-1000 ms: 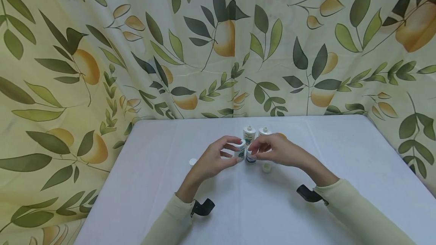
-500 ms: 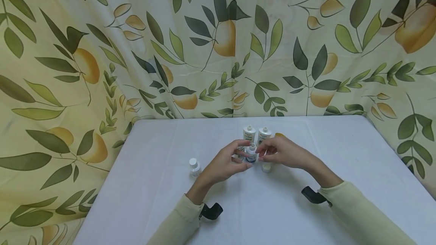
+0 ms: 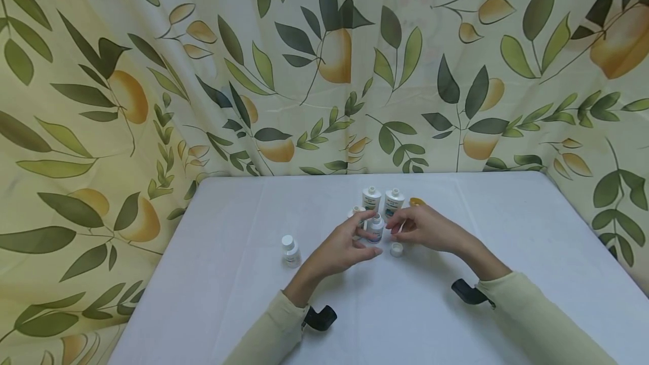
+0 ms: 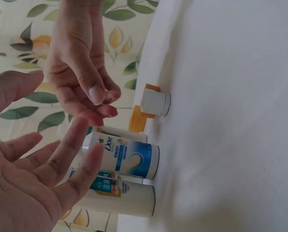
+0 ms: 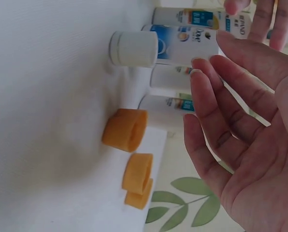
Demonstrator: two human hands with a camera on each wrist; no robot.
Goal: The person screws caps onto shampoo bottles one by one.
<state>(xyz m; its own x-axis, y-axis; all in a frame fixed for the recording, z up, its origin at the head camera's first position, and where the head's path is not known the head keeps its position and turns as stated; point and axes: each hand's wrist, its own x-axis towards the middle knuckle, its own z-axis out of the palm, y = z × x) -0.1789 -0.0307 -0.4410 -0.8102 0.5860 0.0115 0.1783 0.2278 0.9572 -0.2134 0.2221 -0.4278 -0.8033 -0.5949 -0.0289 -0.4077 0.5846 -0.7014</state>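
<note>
A small white and blue Dove bottle [image 3: 376, 231] stands upright with no cap at the front of a cluster of bottles. My left hand [image 3: 342, 248] is just left of it, fingers spread; in the left wrist view its fingers [image 4: 68, 150] partly overlap the bottle, and I cannot tell if they touch it. On the other side is my right hand [image 3: 431, 230], fingers loosely bent, with nothing visible in them in the right wrist view. A white cap [image 3: 396, 249] lies on the table below the right fingertips. Another uncapped white bottle [image 3: 356, 211] is partly hidden behind my left fingers.
Two uncapped white bottles, one [image 3: 371, 198] left of the other [image 3: 394, 203], stand at the back of the cluster. Orange caps [image 5: 125, 129] lie on the table by the right hand. Farther left stands a small capped white bottle [image 3: 290, 251]. A patterned curtain [image 3: 304, 72] hangs behind the table.
My left hand has moved right, from around the partly hidden bottle to beside the Dove bottle, uncovering the capped bottle at left. My right hand has drawn slightly right, away from the Dove bottle's neck.
</note>
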